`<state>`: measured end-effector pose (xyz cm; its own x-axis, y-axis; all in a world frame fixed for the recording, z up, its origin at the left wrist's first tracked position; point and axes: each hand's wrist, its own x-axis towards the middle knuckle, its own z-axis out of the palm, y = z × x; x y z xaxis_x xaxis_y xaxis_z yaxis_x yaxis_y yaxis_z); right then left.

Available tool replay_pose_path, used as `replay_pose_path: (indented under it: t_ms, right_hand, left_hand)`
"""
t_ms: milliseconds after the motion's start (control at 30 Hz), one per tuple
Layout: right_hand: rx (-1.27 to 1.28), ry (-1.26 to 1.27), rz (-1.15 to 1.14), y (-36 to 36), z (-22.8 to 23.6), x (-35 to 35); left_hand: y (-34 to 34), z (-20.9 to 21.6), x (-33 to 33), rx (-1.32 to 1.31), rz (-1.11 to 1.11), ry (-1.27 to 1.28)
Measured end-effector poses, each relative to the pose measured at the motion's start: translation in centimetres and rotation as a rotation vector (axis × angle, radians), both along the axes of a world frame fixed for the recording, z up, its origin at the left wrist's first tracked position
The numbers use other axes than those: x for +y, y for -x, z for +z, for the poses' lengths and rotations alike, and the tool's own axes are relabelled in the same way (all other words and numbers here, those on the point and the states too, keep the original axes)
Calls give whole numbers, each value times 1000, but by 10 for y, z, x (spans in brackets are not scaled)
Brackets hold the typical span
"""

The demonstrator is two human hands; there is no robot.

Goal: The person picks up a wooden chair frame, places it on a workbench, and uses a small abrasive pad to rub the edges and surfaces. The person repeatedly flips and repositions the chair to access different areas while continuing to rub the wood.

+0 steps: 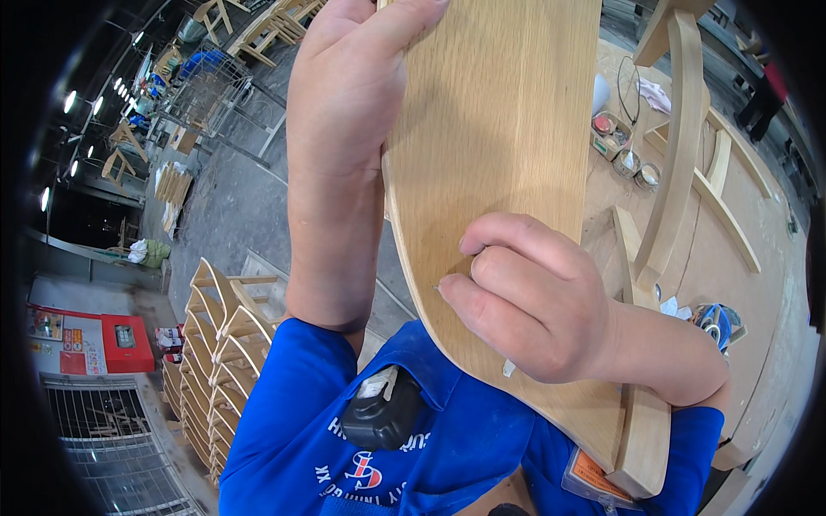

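Observation:
A broad light-wood panel with a rounded edge, apparently a chair seat or back, fills the middle of the head view. My left hand grips its upper left edge, thumb over the face; the other fingers are partly hidden behind it. Against the panel's face, my right hand is closed, its fingers curled and the fingertips near the thumb. Whatever it pinches, if anything, is too small to make out. A small white patch shows on the wood below that hand. Beside the panel stands a curved wooden frame piece.
On the right, a round worktop carries wooden frame parts, a box of small tins and a container with blue material. Stacked curved wooden parts stand at lower left. A wire cart is farther off. Another person stands at far right.

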<state>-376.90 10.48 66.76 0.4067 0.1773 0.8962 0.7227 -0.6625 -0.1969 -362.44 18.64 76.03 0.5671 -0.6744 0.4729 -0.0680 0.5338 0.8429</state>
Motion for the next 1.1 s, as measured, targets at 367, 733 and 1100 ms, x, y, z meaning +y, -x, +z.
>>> replay_pose_path:
  t_ms: [367, 733, 1100]
  right_hand:
    - [0, -7, -43, 0, 1, 0]
    - [-7, -9, -5, 1, 3, 0]
    - [-9, -10, -8, 1, 3, 1]
  left_hand:
    - [-1, 2, -1, -7, 7, -22]
    - [0, 2, 0, 0, -8, -12]
    - [2, 2, -1, -9, 5, -13]
